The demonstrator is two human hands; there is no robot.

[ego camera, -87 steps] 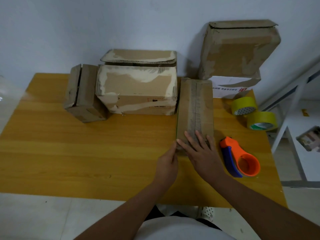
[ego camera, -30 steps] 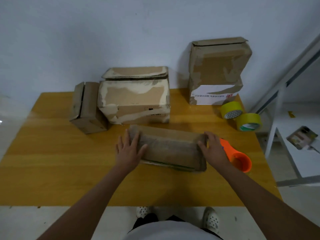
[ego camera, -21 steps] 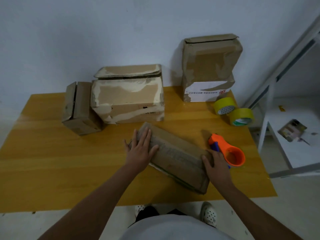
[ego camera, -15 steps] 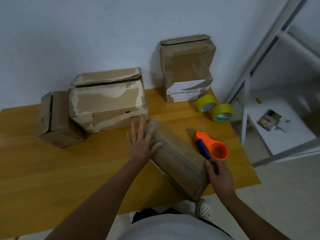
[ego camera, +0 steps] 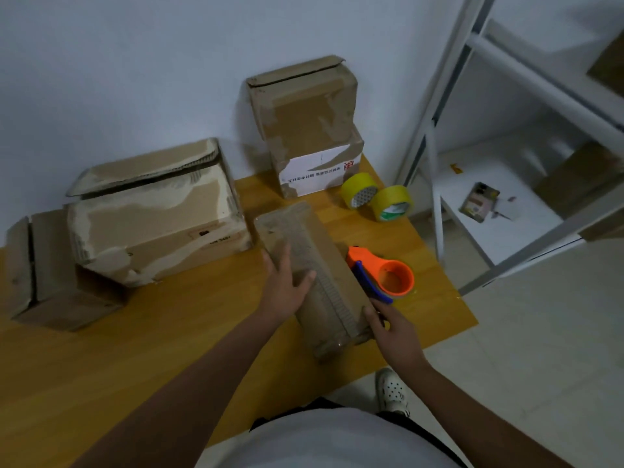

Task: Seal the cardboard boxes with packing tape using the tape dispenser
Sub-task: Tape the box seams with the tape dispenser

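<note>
A long flat cardboard box lies on the wooden table, its length running away from me and tilted a little to the left. A tape strip runs down its top. My left hand rests flat on the box's top, fingers spread. At the box's near right corner, my right hand touches the side with fairly straight fingers. The orange tape dispenser with a blue handle lies against the box's right side, just beyond my right fingertips. Neither hand holds it.
A large worn box and a small box stand at the left. A brown box is stacked on a white one at the back. Two yellow tape rolls lie by the table's right edge. A white rack stands to the right.
The long box has been turned from lying crosswise to pointing away from me, both hands staying on it. My view has swung to the right.
</note>
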